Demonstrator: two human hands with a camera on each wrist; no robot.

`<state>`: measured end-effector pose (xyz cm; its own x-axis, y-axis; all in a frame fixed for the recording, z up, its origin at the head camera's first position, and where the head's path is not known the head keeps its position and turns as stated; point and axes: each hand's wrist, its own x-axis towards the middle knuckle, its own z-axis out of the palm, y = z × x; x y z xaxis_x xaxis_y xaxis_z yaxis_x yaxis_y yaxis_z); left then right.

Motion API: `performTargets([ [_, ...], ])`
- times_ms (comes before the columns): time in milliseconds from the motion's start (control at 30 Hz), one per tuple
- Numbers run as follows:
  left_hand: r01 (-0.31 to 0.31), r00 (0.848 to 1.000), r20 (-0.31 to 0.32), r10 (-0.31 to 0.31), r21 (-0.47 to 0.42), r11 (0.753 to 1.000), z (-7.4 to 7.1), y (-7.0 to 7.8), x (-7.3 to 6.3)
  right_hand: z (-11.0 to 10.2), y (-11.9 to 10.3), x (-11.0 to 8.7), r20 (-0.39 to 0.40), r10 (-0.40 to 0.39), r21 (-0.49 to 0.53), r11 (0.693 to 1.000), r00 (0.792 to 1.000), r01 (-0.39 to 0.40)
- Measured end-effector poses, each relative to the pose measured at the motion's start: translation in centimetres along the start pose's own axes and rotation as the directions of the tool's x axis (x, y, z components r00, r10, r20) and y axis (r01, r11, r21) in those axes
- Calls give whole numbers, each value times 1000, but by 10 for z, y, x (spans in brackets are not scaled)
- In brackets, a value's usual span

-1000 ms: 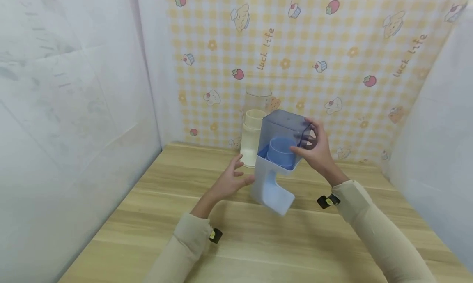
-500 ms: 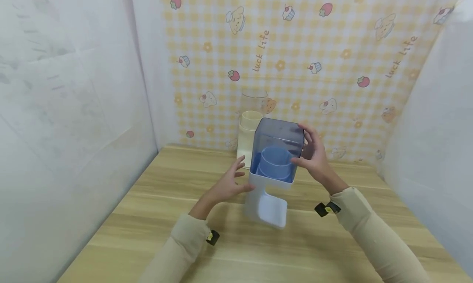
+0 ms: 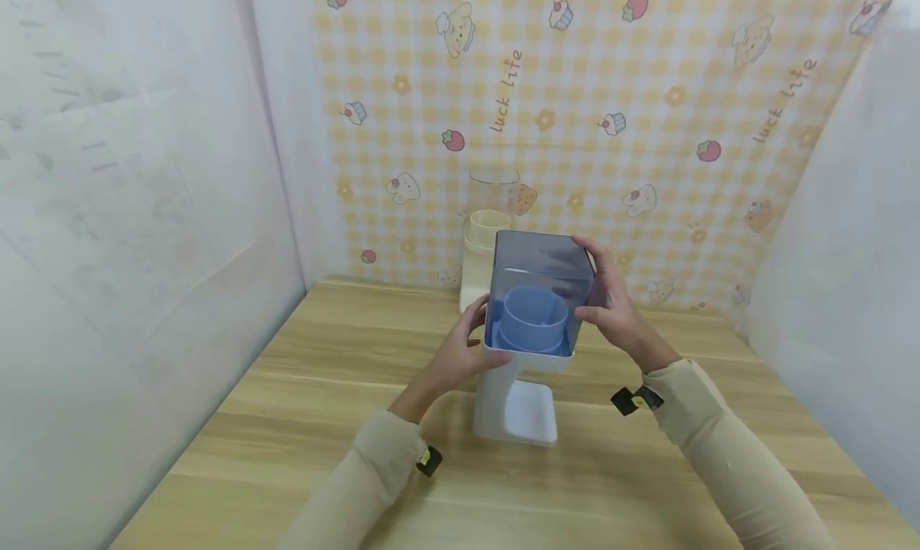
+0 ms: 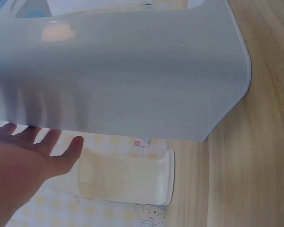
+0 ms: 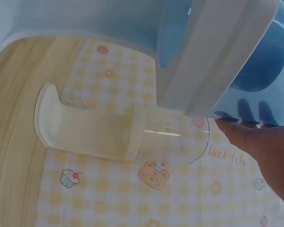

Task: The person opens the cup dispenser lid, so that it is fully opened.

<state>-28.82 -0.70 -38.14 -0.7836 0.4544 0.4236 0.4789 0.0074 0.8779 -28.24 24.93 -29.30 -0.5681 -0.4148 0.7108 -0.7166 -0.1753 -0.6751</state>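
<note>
A tall white dispenser (image 3: pixel 492 402) with a smoky clear tank and a blue round collar inside stands nearly upright before me, its base low over the wooden tabletop. My right hand (image 3: pixel 611 306) grips the tank's right side, thumb on the front and fingers reaching over the top and back corner. On the other side my left hand (image 3: pixel 460 350) holds the left wall, thumb along the front rim below the tank. In the left wrist view, the fingertips (image 4: pixel 52 139) meet the white body's back edge.
Behind it, against the patterned cloth backdrop (image 3: pixel 546 79), stands a cream dispenser (image 3: pixel 474 275) with a clear round top. White sheets (image 3: pixel 144 239) hang at both sides of the wooden table (image 3: pixel 323 454).
The white dispenser has swung from tilted to nearly upright, moving slightly left and lower. My left hand has moved in from beside it to hold its left wall. The right hand has kept its grip.
</note>
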Motion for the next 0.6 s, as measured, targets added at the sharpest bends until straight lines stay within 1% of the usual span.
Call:
performTargets([
  [67, -23, 1000, -4, 23, -27, 999, 1, -2, 2, 0, -1, 0, 17, 28, -23, 999, 999, -27],
  [133, -32, 999, -10, 32, -48, 998, 2, -4, 3, 0, -1, 1, 18, 64, -68, 996, 998, -63],
  [233, -36, 999, -22, 35, -61, 997, 3, -6, 4, 1, -3, 2, -8, 119, -167, 979, 993, -118],
  [300, -34, 999, -30, 32, -59, 998, 4, -7, 4, 2, -3, 3, -37, 139, -223, 964, 990, -144],
  [367, -31, 999, -41, 29, -54, 998, 5, -8, 5, 1, -3, 4, -53, 152, -245, 956, 987, -160],
  [433, -29, 998, -48, 27, -46, 999, 6, -7, 5, 1, -2, 4, -52, 158, -234, 958, 986, -166],
  [533, -26, 998, -52, 25, -20, 999, 8, -6, 6, -1, 0, 2, -46, 143, -219, 964, 989, -150],
  [600, -30, 998, -49, 30, 9, 1000, 9, -5, 9, -3, -1, 2, -48, 124, -226, 965, 991, -131],
])
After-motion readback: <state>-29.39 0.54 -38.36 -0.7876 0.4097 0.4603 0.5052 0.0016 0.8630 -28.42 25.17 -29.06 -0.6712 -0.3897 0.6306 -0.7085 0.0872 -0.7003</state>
